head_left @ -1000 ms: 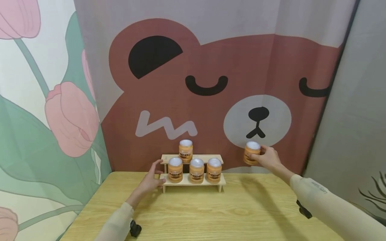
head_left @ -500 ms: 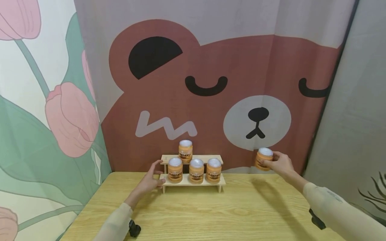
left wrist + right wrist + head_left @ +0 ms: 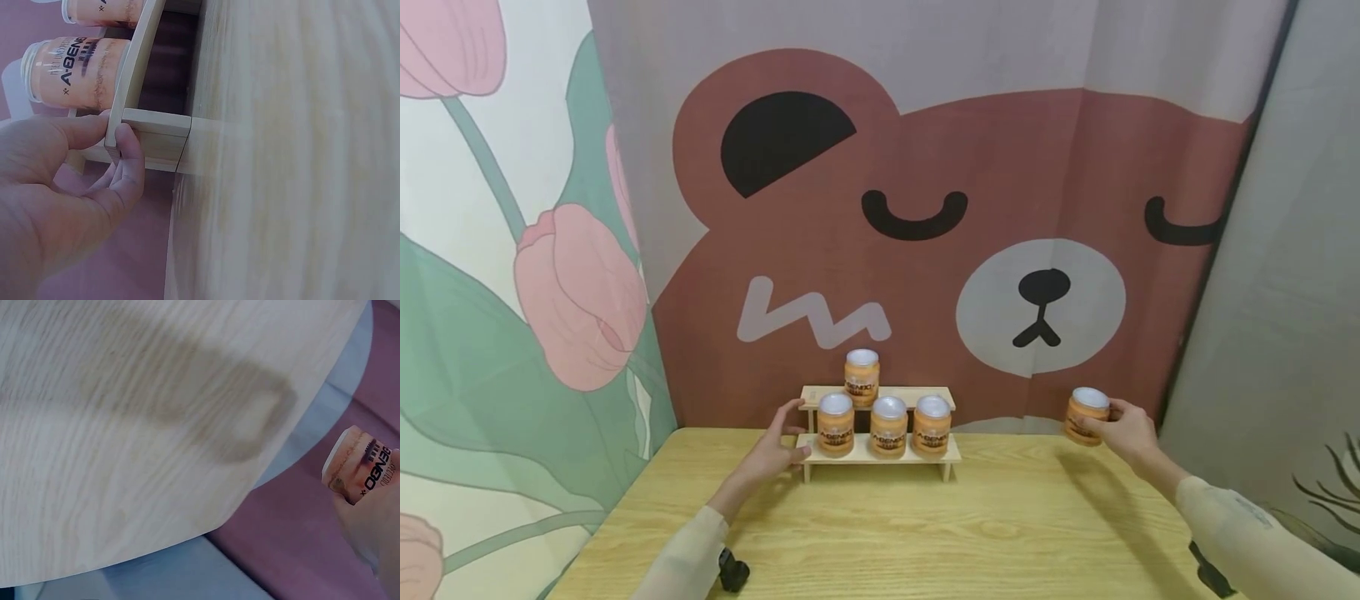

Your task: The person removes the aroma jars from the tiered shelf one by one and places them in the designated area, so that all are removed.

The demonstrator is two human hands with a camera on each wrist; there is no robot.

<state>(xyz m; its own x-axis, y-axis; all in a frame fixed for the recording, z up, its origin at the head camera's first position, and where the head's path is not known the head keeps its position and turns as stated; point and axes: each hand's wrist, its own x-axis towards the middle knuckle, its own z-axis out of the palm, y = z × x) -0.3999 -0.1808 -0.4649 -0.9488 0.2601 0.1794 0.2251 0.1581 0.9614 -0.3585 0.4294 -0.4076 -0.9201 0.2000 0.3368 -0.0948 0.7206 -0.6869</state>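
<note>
My right hand (image 3: 1129, 433) grips an orange can (image 3: 1087, 417) with a silvery lid and dark lettering, upright above the table's back right. In the right wrist view the same can (image 3: 361, 465) shows beside the table edge, partly covered by the hand. My left hand (image 3: 772, 446) pinches the left end of a two-tier wooden display rack (image 3: 880, 461), thumb and a finger on either side of the lower board, as the left wrist view shows. Three matching cans stand on the lower tier, the middle can (image 3: 889, 427) among them. A single can (image 3: 861, 377) stands on the upper tier, left of its middle.
The rack stands near the back of a light wood-grain table (image 3: 880, 533). Behind it hangs a curtain (image 3: 1000, 167) with a bear print. A tulip-print curtain (image 3: 475, 333) is at the left, a grey one (image 3: 1270, 317) at the right.
My right hand has carried the can to the right and lower, away from the rack. The left hand keeps its place on the rack, and the other cans have not moved.
</note>
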